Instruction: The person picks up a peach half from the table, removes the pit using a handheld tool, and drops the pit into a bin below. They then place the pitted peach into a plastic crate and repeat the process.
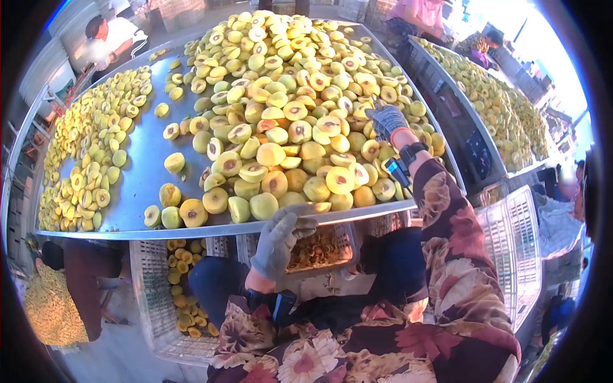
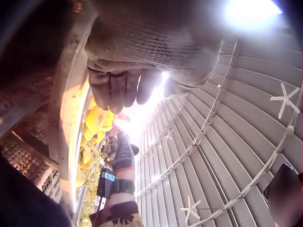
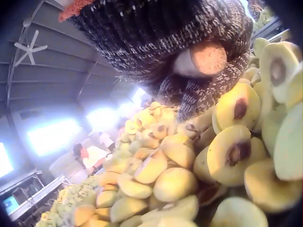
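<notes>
Halved yellow-green stone fruit (image 1: 281, 153), many with brown hollows, is heaped on a metal table (image 1: 143, 147). My left hand (image 1: 281, 239), in a grey glove, is at the front edge with its fingers loosely bent. Its fingertips are close to a yellow half (image 1: 321, 207), and nothing shows in its palm. Over the right side of the heap, my right hand (image 1: 388, 122) wears a dark knitted glove. In the right wrist view its curled fingers grip a short handle (image 3: 208, 59) with a round tan end; the handle's other end is hidden.
Below the table stand a white crate (image 1: 143, 287) of fruit halves and a tray (image 1: 348, 246) of brownish scraps. Another white crate (image 1: 511, 249) is at right. A second fruit-laden table (image 1: 495, 118) stands beyond it. People (image 1: 115, 41) work around the tables.
</notes>
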{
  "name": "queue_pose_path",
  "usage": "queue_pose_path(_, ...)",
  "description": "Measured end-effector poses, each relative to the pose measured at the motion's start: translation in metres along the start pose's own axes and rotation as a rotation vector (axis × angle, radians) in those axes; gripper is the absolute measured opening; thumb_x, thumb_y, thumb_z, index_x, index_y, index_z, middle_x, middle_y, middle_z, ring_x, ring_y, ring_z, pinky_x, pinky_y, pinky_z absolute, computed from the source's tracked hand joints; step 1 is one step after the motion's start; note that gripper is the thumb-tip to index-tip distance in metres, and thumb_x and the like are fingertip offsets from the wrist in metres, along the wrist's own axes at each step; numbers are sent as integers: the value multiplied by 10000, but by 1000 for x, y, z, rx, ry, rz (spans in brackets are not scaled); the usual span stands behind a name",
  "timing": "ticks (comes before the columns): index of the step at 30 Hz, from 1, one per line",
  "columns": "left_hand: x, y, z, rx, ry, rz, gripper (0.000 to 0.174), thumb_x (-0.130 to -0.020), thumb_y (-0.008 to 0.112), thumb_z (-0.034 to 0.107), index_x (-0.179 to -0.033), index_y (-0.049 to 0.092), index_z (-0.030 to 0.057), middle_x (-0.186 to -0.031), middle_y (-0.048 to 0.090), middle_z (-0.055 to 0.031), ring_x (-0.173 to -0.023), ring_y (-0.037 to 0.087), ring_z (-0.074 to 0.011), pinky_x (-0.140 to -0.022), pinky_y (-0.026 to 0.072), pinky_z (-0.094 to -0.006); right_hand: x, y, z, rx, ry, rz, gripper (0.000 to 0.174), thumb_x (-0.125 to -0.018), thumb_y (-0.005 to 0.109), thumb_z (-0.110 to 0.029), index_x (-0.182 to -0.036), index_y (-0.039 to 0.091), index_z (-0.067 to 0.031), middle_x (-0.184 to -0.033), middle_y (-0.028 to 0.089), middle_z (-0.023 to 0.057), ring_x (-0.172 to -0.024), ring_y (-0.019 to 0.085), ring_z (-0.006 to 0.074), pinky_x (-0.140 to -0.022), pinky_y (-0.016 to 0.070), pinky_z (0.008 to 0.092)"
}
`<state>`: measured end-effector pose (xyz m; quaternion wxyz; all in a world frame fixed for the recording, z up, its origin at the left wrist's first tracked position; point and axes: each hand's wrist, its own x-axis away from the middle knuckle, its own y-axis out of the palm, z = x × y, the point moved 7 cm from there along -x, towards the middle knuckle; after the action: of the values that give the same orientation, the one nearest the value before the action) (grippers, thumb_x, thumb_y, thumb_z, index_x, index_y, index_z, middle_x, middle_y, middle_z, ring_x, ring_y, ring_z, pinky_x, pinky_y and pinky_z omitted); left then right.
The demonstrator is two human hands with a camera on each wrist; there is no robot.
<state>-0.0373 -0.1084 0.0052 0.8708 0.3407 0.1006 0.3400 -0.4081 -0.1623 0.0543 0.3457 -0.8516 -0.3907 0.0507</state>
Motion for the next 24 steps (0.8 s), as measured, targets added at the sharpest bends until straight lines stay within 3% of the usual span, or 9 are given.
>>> queue_pose_path(2,1,-2,7,6,-13,-8,408,-974,446,303,-1218,517,-17,-1201,577,-130,-1052,586,-226,-929,456,-401,-22,6,-6,189,-16,21,431,-827,654,-421,-841,608,7,-612,572,79,-483,553,193,-474,496,340)
queue_pose_path(3,1,-4,9,16,-7,6,409,-971,450,300,-1218,517,-19,-1206,577,-135,-1056,586,-229,-933,454,-398,-33,13,4,116,135,43,514,-822,611,-493,-838,629,21,-638,603,97,-519,591,207,-513,520,353)
queue_pose_path(9,2,-9,11,-16,-38,16,423,-955,472,294,-1222,521,-30,-1160,599,-149,-1036,591,-235,-932,450,-384,-47,23,-14,528,80,77,478,-831,602,-469,-884,644,4,-672,622,114,-578,633,223,-524,529,348)
queue_pose_path(13,4,-6,8,-56,-54,-19,435,-943,491,296,-1221,523,-37,-1119,613,-152,-1027,591,-234,-927,452,-373,-48,22,-7,491,69,77,433,-811,633,-417,-972,632,-15,-668,628,100,-565,630,203,-515,525,351)
queue_pose_path(16,8,-1,10,-77,-60,-24,427,-941,494,293,-1210,530,-37,-1122,611,-148,-1026,590,-232,-927,452,-373,-27,16,-13,410,15,45,443,-805,608,-418,-1071,621,-64,-909,680,146,-778,679,272,-772,522,418)
queue_pose_path(17,8,1,12,-76,-54,-14,423,-941,496,289,-1207,532,-37,-1120,611,-146,-1024,591,-232,-926,453,-373,-29,16,-13,450,16,-19,415,-796,617,-374,-1092,615,-82,-940,675,162,-823,671,294,-789,515,421)
queue_pose_path(19,9,4,13,-74,-44,14,413,-941,500,282,-1202,534,-36,-1117,612,-141,-1022,592,-232,-924,455,-373,-14,8,-28,525,-284,71,382,-776,653,-319,-1058,594,-67,-813,668,155,-694,665,280,-669,532,384)
queue_pose_path(21,8,6,11,-76,-49,-4,405,-944,501,277,-1199,534,-35,-1121,611,-140,-1021,593,-233,-922,457,-375,15,2,-37,683,-617,320,326,-779,657,-279,-1024,598,-73,-805,667,165,-762,664,323,-709,534,388)
queue_pose_path(24,6,1,5,-72,-71,-15,394,-947,502,270,-1196,534,-34,-1125,610,-137,-1024,594,-233,-920,460,-376,31,-11,-32,551,-600,230,340,-809,595,-324,-1052,610,-87,-859,663,185,-823,643,379,-742,530,426)
